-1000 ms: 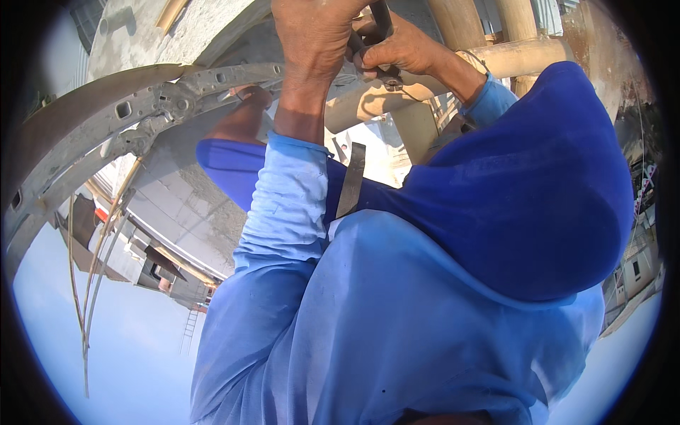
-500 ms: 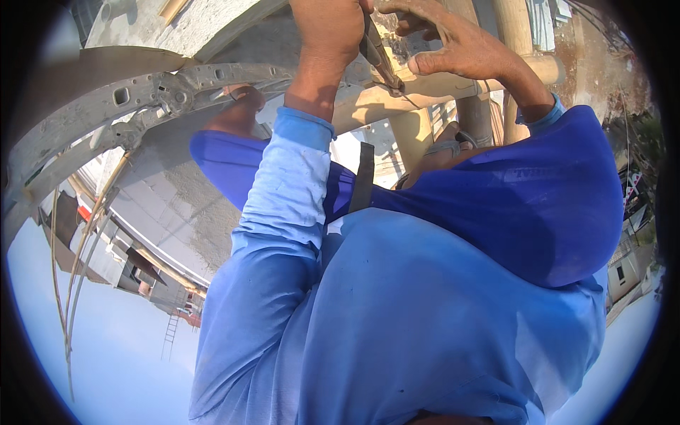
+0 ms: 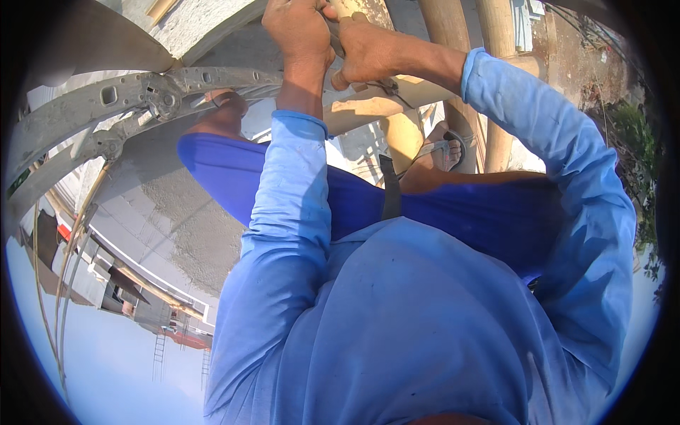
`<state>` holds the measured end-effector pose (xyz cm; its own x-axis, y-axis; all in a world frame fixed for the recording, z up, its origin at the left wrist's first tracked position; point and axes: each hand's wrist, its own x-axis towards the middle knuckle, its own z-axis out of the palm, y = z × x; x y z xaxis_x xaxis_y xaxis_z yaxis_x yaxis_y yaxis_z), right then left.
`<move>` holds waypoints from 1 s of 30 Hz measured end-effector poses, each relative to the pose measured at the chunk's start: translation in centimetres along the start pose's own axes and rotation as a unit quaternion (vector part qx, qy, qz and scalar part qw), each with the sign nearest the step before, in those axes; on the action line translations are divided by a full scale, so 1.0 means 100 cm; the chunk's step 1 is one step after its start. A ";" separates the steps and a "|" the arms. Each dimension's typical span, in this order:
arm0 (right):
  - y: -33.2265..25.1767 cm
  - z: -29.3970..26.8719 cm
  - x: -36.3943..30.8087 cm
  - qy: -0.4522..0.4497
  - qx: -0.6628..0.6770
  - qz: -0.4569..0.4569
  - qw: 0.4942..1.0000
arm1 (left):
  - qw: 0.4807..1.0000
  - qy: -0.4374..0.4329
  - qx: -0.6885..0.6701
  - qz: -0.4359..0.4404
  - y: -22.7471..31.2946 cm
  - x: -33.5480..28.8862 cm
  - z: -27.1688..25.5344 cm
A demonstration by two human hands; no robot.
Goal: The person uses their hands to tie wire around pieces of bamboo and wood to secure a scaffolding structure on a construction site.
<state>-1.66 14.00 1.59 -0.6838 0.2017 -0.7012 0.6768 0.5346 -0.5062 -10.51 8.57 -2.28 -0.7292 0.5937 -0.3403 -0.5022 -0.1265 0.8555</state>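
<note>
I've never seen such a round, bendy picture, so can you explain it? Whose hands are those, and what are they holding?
No robot here: a person wears a camera on their head, looking down, and its wide lens bends straight edges. Those are the person's own bare left hand and right hand, close together at the top. I can't tell what, if anything, they hold. Near them are bamboo poles, with a grey metal frame to the left and a sandalled foot lower down.
</note>
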 end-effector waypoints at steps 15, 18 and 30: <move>-0.018 0.074 0.032 0.255 0.163 0.012 0.953 | 0.990 0.105 -0.011 -0.097 0.009 0.003 -0.045; -0.015 0.075 0.034 0.256 0.151 0.009 0.955 | 0.982 0.124 -0.045 -0.132 0.001 0.002 -0.053; -0.011 0.080 0.042 0.264 0.101 0.007 0.959 | 0.969 0.167 -0.003 -0.181 -0.010 0.022 -0.058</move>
<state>-3.07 7.68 -4.83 -0.6804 0.6240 -0.3842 0.6901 0.3692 -0.6224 -14.28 5.36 -6.13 -0.6135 0.3103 -0.7261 -0.7554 0.0373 0.6542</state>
